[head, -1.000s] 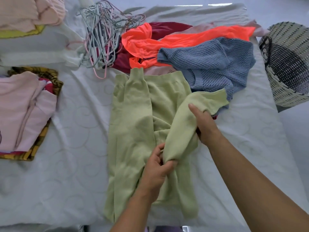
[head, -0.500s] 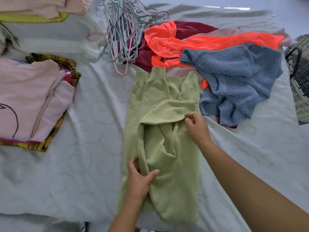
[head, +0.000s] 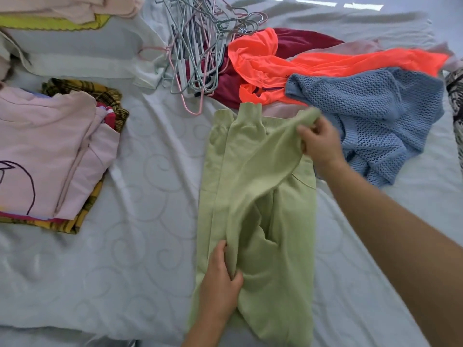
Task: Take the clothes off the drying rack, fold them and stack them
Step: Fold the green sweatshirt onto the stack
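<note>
Green sweatshirt [head: 275, 221] lies lengthwise mid-bed [head: 125, 259], cuffs at the far end, hem toward the person. One sleeve lies flat along its left side, cuff up by the far edge.

Left hand [head: 220, 284]: low on the sweatshirt, thumb and fingers pinching a fold of the green fabric, forearm coming in over the near edge of the bed.

Right hand [head: 320, 144]: at the far right corner of the sweatshirt, fingers curled round the end of the other sleeve and holding it raised off the body. That sleeve runs diagonally from this hand down to the pinch in the left one. Right hand slightly blurred.

Around it:
- blue knit sweater [head: 375, 116], crumpled, just beside the right hand and against the sweatshirt's right edge
- orange top [head: 325, 63] behind the blue one, spread over a dark red garment [head: 300, 38]
- heap of wire hangers [head: 195, 53] left of the red garment, partly on it
- left side: folded stack with a pink top [head: 50, 151] uppermost and a yellow plaid cloth [head: 110, 96] at the bottom, well apart from the sweatshirt
- far left corner: second stack [head: 62, 8], pink over yellow, cut off by the frame
- right edge: sliver of a woven basket [head: 456, 96]
</note>
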`<state>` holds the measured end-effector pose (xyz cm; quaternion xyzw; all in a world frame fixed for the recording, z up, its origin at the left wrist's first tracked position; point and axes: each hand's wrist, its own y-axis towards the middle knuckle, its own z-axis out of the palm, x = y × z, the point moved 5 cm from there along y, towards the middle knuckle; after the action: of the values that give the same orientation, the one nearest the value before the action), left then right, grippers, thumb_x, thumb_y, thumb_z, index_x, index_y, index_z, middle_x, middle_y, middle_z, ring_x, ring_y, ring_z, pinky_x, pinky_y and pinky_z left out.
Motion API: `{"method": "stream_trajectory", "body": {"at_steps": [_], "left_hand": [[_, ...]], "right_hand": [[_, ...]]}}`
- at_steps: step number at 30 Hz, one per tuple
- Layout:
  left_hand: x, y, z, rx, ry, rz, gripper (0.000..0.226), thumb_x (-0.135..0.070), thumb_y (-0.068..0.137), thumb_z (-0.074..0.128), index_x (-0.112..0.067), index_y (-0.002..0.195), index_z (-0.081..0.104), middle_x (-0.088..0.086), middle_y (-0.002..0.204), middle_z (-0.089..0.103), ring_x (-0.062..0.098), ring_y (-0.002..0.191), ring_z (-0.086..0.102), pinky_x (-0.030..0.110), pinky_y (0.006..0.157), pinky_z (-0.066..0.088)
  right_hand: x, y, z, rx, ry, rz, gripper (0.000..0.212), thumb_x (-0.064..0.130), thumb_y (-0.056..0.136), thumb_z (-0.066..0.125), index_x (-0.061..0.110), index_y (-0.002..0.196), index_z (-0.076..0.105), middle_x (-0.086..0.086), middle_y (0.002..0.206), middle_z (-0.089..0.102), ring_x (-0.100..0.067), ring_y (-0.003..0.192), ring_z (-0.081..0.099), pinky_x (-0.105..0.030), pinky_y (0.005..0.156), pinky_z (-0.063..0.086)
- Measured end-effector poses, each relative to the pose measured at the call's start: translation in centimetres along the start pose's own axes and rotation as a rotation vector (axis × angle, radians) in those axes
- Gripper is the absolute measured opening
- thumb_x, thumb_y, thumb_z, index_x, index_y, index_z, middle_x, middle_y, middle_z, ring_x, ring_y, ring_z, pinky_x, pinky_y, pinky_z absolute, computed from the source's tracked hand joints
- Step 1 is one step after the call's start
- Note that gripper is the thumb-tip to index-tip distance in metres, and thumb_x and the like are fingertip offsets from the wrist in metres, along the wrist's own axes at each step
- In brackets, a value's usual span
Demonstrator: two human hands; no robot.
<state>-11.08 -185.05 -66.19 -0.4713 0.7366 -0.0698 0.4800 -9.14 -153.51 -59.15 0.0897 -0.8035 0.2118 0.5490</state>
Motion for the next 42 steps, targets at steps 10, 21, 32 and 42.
{"method": "stream_trajectory", "body": {"at_steps": [10, 21, 32, 42], "left_hand": [[-0.7, -4.7, 0.9, -0.192, -0.098, 0.092, 0.038, -0.044, 0.060, 0.049, -0.055, 0.093, 0.034, -0.026, 0.072, 0.044, 0.002, 0.066, 0.047, 0.021, 0.068, 0.038], [-3.1, -3.2, 3.4, 0.005, -0.060, 0.354, 0.032, -0.058, 0.074, 0.040, -0.042, 0.102, 0.036, -0.018, 0.083, 0.044, 0.001, 0.074, 0.043, 0.012, 0.068, 0.037], [0.0, -4.1, 4.7, 0.232, -0.060, 0.132, 0.022, -0.050, 0.078, 0.053, -0.030, 0.074, 0.044, -0.018, 0.061, 0.056, -0.002, 0.056, 0.047, 0.025, 0.060, 0.039], [-9.8, 10.4, -0.4, 0.019, -0.263, 0.076, 0.062, -0.014, 0.080, 0.071, -0.002, 0.132, 0.040, 0.003, 0.105, 0.049, 0.014, 0.097, 0.048, 0.023, 0.088, 0.040]], "right_hand": [[12.7, -1.8, 4.1, 0.423, 0.276, -0.195, 0.012, 0.006, 0.093, 0.051, 0.014, 0.085, 0.053, 0.007, 0.048, 0.045, -0.002, 0.034, 0.034, -0.014, 0.036, 0.026], [-1.1, 1.7, -2.5, -0.029, -0.079, 0.212, 0.040, 0.017, 0.094, 0.050, -0.004, 0.126, 0.040, 0.002, 0.078, 0.042, -0.008, 0.062, 0.042, -0.022, 0.051, 0.038], [-13.7, -20.1, 0.9, 0.247, -0.241, 0.548, 0.024, 0.031, 0.086, 0.064, 0.014, 0.082, 0.048, 0.000, 0.074, 0.055, -0.015, 0.066, 0.052, -0.027, 0.060, 0.039], [-14.7, -23.0, 1.7, 0.146, -0.223, 0.535, 0.022, 0.031, 0.082, 0.067, 0.019, 0.081, 0.050, 0.003, 0.076, 0.054, -0.014, 0.072, 0.053, -0.026, 0.061, 0.038]]}}
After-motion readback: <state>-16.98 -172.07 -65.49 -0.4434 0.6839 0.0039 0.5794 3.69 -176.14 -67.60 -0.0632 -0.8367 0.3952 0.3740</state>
